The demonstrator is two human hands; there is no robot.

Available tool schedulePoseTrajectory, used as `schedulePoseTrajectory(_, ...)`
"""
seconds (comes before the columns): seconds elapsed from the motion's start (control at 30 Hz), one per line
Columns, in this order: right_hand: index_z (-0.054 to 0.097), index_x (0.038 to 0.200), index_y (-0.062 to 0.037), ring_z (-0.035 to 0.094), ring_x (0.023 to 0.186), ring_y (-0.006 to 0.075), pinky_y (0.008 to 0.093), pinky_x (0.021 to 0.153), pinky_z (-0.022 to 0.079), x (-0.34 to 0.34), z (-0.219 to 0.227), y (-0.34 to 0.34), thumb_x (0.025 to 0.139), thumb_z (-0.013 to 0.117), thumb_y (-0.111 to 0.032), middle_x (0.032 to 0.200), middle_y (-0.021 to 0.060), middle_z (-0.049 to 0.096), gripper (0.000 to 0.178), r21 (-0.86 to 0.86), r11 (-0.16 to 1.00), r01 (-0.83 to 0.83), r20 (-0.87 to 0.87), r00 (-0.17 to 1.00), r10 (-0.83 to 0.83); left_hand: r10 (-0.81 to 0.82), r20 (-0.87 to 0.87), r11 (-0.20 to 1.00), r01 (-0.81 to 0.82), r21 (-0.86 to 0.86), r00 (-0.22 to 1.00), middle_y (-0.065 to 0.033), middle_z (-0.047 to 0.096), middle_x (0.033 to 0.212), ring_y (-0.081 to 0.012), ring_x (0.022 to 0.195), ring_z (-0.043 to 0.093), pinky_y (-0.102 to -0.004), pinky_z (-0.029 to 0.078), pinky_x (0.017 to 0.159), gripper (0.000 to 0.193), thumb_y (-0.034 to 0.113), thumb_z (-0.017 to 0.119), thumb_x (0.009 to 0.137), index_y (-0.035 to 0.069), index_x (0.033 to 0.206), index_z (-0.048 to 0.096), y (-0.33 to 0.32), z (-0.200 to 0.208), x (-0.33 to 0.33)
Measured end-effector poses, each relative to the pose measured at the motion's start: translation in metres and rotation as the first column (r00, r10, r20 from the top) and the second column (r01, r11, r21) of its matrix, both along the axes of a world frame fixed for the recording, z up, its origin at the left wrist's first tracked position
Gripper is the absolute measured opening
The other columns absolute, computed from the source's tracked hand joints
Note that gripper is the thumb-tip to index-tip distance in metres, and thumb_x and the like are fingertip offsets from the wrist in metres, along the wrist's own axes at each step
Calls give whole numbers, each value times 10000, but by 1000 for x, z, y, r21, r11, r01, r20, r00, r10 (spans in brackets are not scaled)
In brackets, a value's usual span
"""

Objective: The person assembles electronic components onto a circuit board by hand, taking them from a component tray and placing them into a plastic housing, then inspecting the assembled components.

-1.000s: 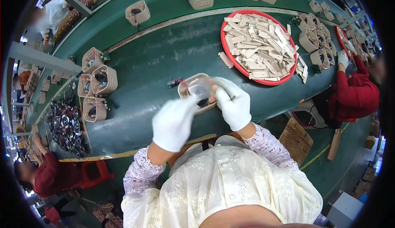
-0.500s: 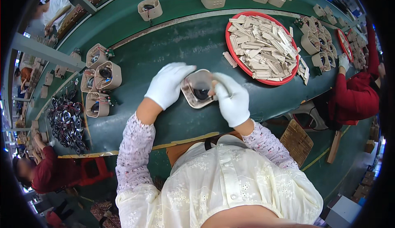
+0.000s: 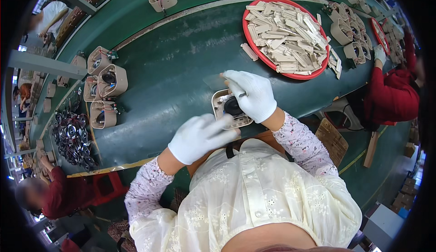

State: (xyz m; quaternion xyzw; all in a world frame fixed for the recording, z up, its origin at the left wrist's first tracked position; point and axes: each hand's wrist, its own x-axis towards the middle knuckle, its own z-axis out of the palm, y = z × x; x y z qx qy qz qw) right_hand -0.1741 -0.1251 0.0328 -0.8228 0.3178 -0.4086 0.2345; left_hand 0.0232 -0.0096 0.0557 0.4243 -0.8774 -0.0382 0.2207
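A beige plastic housing [image 3: 224, 111] with a black round speaker in it lies on the green belt table [image 3: 181, 56], right in front of me. My right hand [image 3: 252, 94], in a white glove, lies over the housing's far and right side and grips it. My left hand [image 3: 200, 136], also gloved, is blurred at the housing's near edge. Its fingers are stretched out and reach the edge. A thin clear piece [image 3: 212, 81] shows just beyond the right fingertips.
A red round tray [image 3: 290, 75] heaped with flat beige parts stands at the back right, with more housings [image 3: 345, 31] beside it. Three housings [image 3: 106, 84] and a pile of black speakers [image 3: 70, 134] lie to the left. A person in red [image 3: 390, 98] works at the right.
The left hand has swung from the housing's far left side down to its near edge. The housing has turned and slid nearer, and my right hand has moved over its top.
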Motion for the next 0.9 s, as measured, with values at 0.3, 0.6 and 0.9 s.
schedulePoseTrajectory(0.3, 702, 1153, -13, 745, 813, 273, 348, 718, 580, -3, 4, 2, 924, 623, -7, 997, 150, 755, 242, 46, 999, 7, 10, 1000, -8, -222, -178, 969, 237, 67, 959, -97, 663, 1134, -210, 737, 622, -324, 562, 667, 467, 117, 696, 825, 211, 1281, 662, -2, 4, 4)
schedulePoseTrajectory(0.6, 714, 1111, -109, 643, 627, 252, 368, 560, 504, -67, 67, 14, 799, 684, -56, 752, 51, 649, 318, -38, 903, -428, -261, 877, 404, 719, -695, 550, 588, 593, 29, -41, 520, 799, -121, 572, 406, -250, 311, 503, 549, 426, 404, 1105, -35, 1390, 496, 10, -20, -12)
schedulePoseTrajectory(0.9, 644, 926, -98, 689, 712, 240, 370, 597, 550, -48, 52, 38, 838, 713, -273, 800, 57, 653, 208, 16, 899, -439, -706, 632, 321, 818, -575, 502, 460, 733, 24, -108, 699, 991, -193, 765, 707, -257, 544, 573, 233, -63, 689, 891, -27, 1093, 580, 19, -9, -23)
